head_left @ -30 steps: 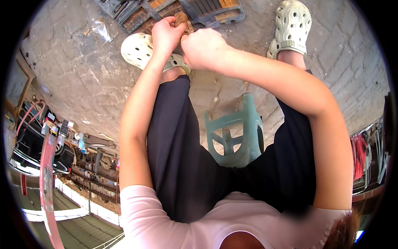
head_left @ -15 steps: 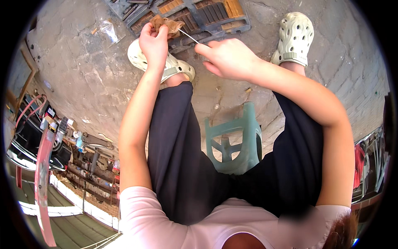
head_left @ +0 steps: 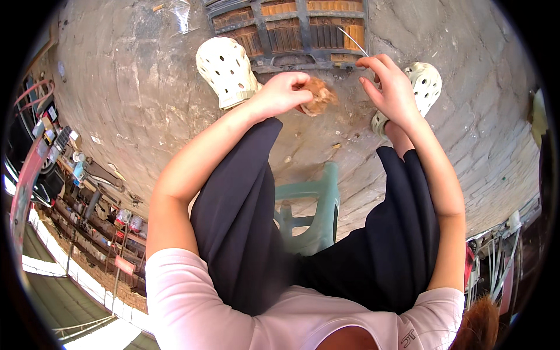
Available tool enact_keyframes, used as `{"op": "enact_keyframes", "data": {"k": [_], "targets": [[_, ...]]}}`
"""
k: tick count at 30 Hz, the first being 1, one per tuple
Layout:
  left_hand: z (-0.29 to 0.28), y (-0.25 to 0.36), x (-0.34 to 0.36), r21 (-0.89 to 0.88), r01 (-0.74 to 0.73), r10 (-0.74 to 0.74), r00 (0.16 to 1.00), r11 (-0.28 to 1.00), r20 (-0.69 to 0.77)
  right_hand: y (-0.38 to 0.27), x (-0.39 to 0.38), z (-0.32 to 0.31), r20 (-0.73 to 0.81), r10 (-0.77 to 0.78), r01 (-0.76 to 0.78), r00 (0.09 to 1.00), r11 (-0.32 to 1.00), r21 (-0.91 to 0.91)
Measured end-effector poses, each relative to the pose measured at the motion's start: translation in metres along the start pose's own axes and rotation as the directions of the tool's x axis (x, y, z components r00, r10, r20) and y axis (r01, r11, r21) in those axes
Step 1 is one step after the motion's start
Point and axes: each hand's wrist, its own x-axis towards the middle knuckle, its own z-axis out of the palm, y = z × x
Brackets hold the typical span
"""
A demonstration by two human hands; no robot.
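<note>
My left hand [head_left: 280, 95] pinches a crumpled brown rag [head_left: 319, 96] above the floor, between my feet. Farther right, my right hand [head_left: 389, 87] grips the near end of a thin silvery rod [head_left: 352, 41] with thumb and fingers. The rod's far end points up and left over a dark plastic tool case [head_left: 263, 35]. Rows of slim dark and rust-coloured pieces fill its compartments. Whether the rod's tip touches the case I cannot tell. Rag and rod are well apart.
White clogs [head_left: 224, 67] on my feet flank the near side of the case. A green plastic stool [head_left: 324, 221] stands between my legs. Clear plastic wrap [head_left: 182, 14] lies at the far left. Cluttered metal parts and shelving [head_left: 96, 186] fill the left side.
The rag has come off the rod. My left hand moved right and nearer with the rag, while my right hand carried the rod rightward to the case. The view has also shifted.
</note>
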Motion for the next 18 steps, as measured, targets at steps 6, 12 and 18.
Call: {"op": "enact_keyframes", "data": {"k": [6, 12, 18], "targets": [[0.009, 0.007, 0.006, 0.079, 0.022, -0.039, 0.975, 0.997, 0.219, 0.011, 0.02, 0.037, 0.131, -0.25, 0.276, 0.959, 0.928, -0.249], [0.008, 0.002, 0.004, 0.357, -0.246, 0.196, 0.966, 0.901, 0.17, 0.011, 0.031, 0.06, 0.231, -0.325, 0.383, 0.917, 0.88, -0.281], [0.01, 0.008, 0.007, 0.388, -0.277, 0.275, 0.959, 0.879, 0.062, 0.014, 0.015, 0.057, 0.083, -0.162, 0.125, 0.983, 0.932, 0.34]]}}
